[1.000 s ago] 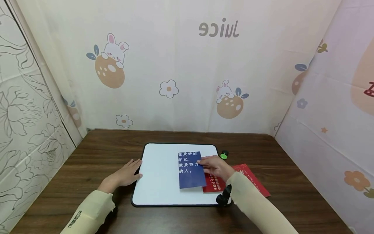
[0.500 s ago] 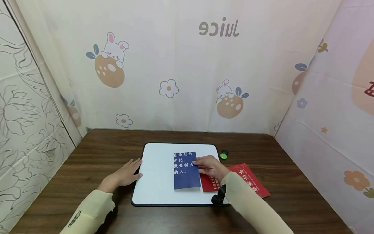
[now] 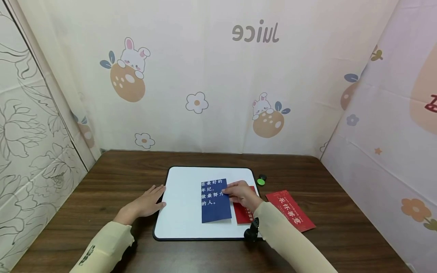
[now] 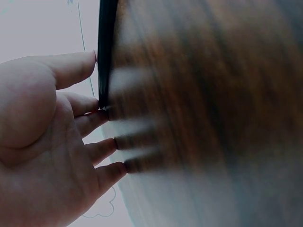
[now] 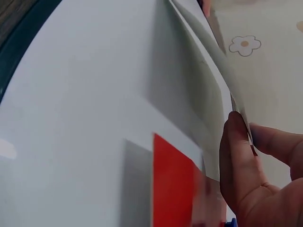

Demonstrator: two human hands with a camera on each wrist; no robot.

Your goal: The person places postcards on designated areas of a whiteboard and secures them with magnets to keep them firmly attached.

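My right hand (image 3: 243, 194) pinches the right edge of a blue card (image 3: 216, 206) with white Chinese writing, held over a white board (image 3: 182, 204) with a black rim. In the right wrist view, thumb and fingers grip the card's edge, and the card stands tilted above the board. A red card (image 3: 243, 215) lies partly under that hand on the board's right side. My left hand (image 3: 146, 203), fingers straight, touches the board's left edge; in the left wrist view its fingertips (image 4: 120, 168) meet the table beside the black rim.
Another red card (image 3: 290, 210) with white writing lies on the brown wooden table (image 3: 129, 167), right of the board. Behind it sit a green round piece (image 3: 261, 182) and a black round piece (image 3: 262, 177). A patterned curtain (image 3: 201, 129) closes off the back.
My right hand has carried the blue card a little to the left across the board, uncovering more of the red card on the table. The left hand has stayed in place.
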